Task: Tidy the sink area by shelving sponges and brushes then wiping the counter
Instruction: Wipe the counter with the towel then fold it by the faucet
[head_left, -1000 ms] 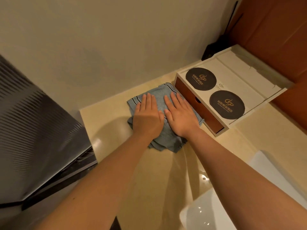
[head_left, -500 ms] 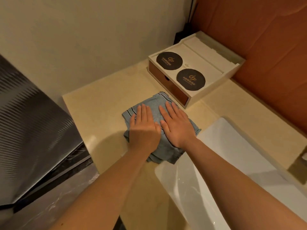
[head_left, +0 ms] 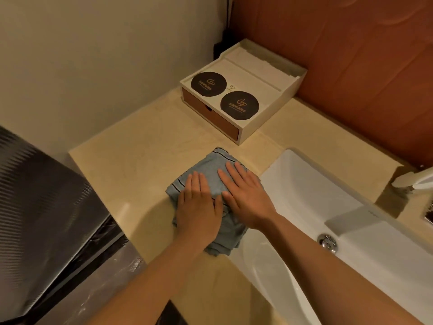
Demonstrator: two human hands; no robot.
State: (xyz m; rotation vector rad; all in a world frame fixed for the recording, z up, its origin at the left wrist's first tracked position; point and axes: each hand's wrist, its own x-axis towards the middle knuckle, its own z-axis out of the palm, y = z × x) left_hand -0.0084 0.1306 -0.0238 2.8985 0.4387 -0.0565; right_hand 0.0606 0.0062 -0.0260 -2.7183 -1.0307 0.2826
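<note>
Flat left hand [head_left: 198,207], right hand [head_left: 246,195], folded blue cloth [head_left: 210,165], glossy beige counter [head_left: 140,156]

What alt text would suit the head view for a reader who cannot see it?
The left hand and right hand press flat on a folded blue-grey cloth on the beige counter beside a white sink. Behind stands a white box bearing two black coasters.

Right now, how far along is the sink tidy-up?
No sponge or brush shows, so shelving looks done. Wiping is in hand: left hand and right hand press the blue cloth flat on the counter beside the sink. Probably left: the counter around the white box.
</note>
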